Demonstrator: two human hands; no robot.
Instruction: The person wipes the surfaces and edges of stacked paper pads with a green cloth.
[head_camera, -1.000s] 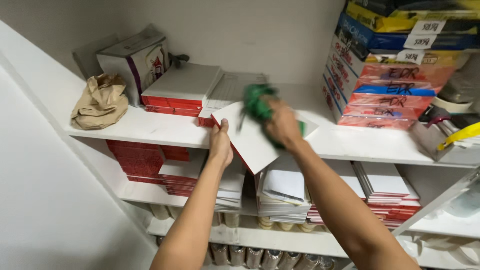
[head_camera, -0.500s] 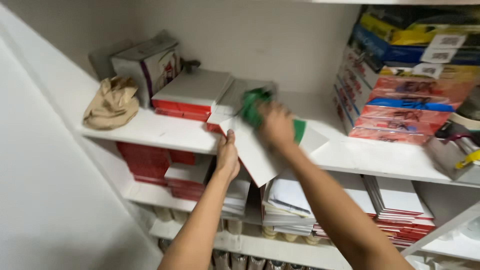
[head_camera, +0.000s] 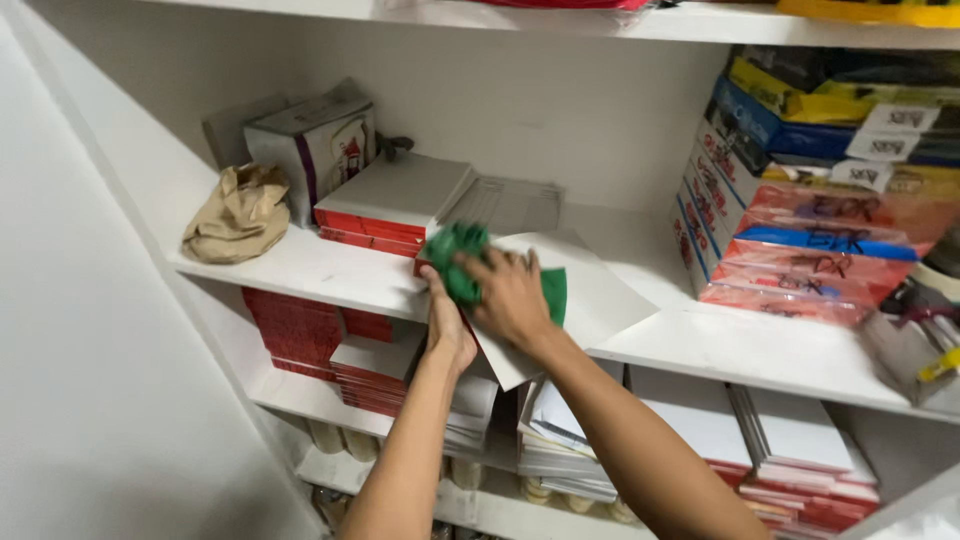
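The right hand (head_camera: 515, 300) presses a green cloth (head_camera: 462, 262) down onto a flat white board (head_camera: 590, 290), its fingers spread over the cloth and closed on it; part of the cloth bunches up to the left of the knuckles and a flatter green edge shows at the right of the hand. The left hand (head_camera: 447, 325) grips the near left edge of the same board, fingers curled under it and thumb at the edge, just below and touching close to the right hand. The board lies at an angle on the white shelf (head_camera: 300, 265), with its near corner jutting out past the shelf's front edge.

Just behind the cloth sits a stack of red-edged books with white covers (head_camera: 390, 200), and beside it a grey ribbed sheet (head_camera: 510, 205). Further left on the same shelf are a white and purple carton (head_camera: 315, 145) and a crumpled brown paper bag (head_camera: 238, 212). At the right end a tall pile of coloured flat boxes (head_camera: 800, 200) leans against the wall, well apart from the hands. The shelf below holds more red and white stacks (head_camera: 330, 345) and piles of white papers (head_camera: 565, 435).
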